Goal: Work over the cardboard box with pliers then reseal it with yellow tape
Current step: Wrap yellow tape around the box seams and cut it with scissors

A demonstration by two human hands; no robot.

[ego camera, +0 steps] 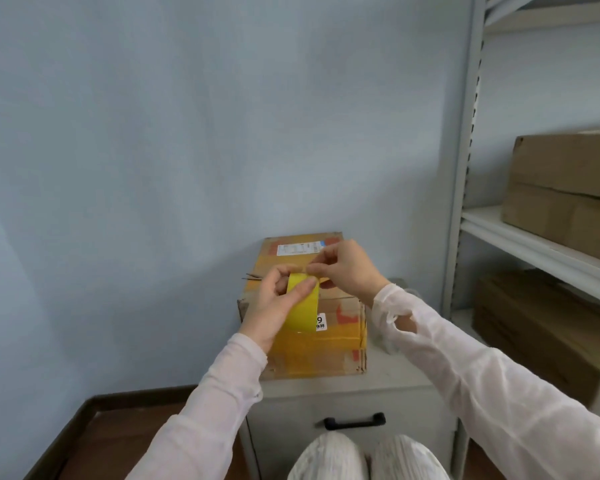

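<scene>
Indoors, before a pale blue wall (pixel 187 133), you sit at a corner with a grey metal rack (pixel 465 168) standing to your right. Its white shelf carries a large brown carton (pixel 565 188), and a stack of flattened cardboard (pixel 534 334) lies on the level beneath. Directly ahead is a low grey cabinet (pixel 354 400), and your knees (pixel 326 459) are close to its front. The cardboard box (pixel 329 351) sits on top of the cabinet, running lengthwise away from you, with yellowish strips across its lid. Both hands are raised just above the middle of the box. Your left hand (pixel 274 306) grips the roll of yellow tape (pixel 302 306) upright, with the thumb laid across the roll's outer face and the fingers curled round its far side. Your right hand (pixel 347 268), just beside it, has thumb and forefinger closed in a pinch at the roll's top edge, where a short yellow strip shows; the other fingers are loosely curled. A black drawer handle (pixel 355 421) crosses the cabinet front, and a white shipping label (pixel 298 249) marks the box's far end.
</scene>
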